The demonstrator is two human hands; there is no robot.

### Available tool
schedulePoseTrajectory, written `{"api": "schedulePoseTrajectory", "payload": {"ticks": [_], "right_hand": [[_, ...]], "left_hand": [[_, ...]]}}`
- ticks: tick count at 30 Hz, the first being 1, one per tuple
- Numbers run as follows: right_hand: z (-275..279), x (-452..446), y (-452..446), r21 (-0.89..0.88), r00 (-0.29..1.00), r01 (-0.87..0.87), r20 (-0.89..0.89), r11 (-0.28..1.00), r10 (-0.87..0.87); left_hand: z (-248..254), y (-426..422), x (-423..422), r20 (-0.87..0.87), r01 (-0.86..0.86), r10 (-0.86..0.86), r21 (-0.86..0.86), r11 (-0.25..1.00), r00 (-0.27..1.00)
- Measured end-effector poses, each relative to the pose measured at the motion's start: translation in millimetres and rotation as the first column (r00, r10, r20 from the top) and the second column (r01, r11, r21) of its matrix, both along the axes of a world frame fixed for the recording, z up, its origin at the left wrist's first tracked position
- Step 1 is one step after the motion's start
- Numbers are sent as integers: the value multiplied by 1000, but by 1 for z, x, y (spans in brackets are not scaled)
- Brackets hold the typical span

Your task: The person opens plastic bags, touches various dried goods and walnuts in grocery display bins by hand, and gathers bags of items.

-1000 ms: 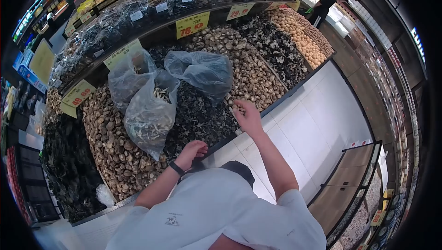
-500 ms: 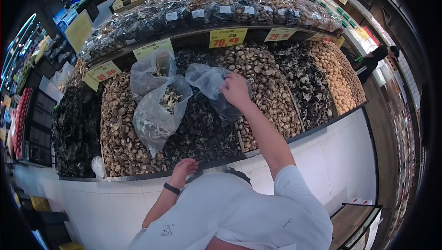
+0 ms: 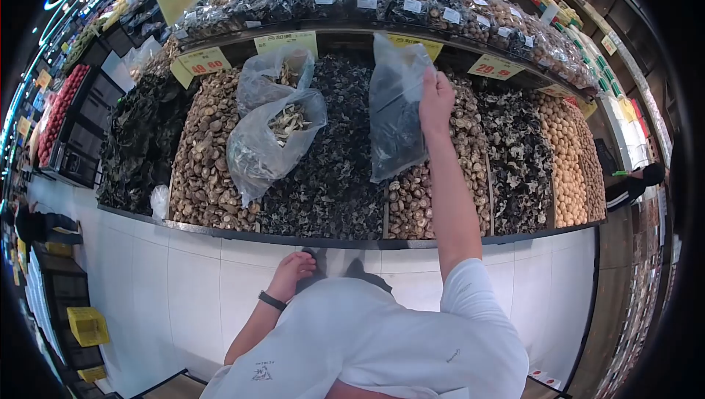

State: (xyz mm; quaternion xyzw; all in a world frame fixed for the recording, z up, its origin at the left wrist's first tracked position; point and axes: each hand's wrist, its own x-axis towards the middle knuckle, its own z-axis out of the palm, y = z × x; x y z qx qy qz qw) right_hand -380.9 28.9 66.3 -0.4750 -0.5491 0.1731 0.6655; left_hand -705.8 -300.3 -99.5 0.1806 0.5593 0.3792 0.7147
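My right hand [image 3: 436, 109] is closed on the upper right edge of a clear plastic bag [image 3: 396, 105]. The bag hangs stretched out over the border between black fungus [image 3: 330, 186] and dried shiitake mushrooms [image 3: 411, 208]. Dark stuff shows through its film; I cannot tell whether it is inside or behind. Near my waist, in front of the bin's edge, my left hand [image 3: 292, 268] hangs with loosely bent fingers and nothing visible in them. Left of the black fungus, a plastic bag with dried pale slices [image 3: 253, 153] leans open, with another open plastic bag [image 3: 257, 80] behind it.
Packaged dried goods [image 3: 367, 2] line the shelf behind the bins, above yellow price signs [image 3: 496, 67]. Dark seaweed [image 3: 143, 142] fills the left bin; round tan dried goods [image 3: 562, 149] lie at right. A person [image 3: 635, 185] is beyond the right end, another [image 3: 48, 226] at far left.
My right hand has lifted the plastic bag, which now hangs upright and spread out instead of slumping on the goods. My view has shifted; my left hand stays by my waist.
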Motion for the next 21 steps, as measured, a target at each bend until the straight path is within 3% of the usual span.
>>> {"api": "schedulePoseTrajectory", "payload": {"ticks": [2,5,12,15,17,19,20,21], "right_hand": [[21,4,-1,-12,971,-141,-197,990,136],[54,-15,-36,27,926,-216,-310,976,214],[69,-106,-127,76,889,-360,-276,930,366],[66,-164,-176,55,831,-461,-324,886,453],[58,-209,-210,-5,703,-635,-419,773,575],[50,-262,-244,-55,628,-728,-454,684,632],[46,-288,-260,-114,597,-773,-463,625,655],[43,-316,-275,-171,566,-811,-472,559,676]], "left_hand": [[0,-6,-3,5,-34,34,-1,999,999],[-4,-17,-8,29,-78,77,15,997,997],[7,-22,-31,53,-77,70,132,988,996],[29,-26,-53,98,-63,45,192,979,994],[32,-38,-76,141,-76,47,211,975,989],[31,-54,-105,582,-304,158,162,939,798],[34,-65,-125,583,-320,167,169,932,795],[47,-77,-146,685,-345,200,81,935,700]]}}
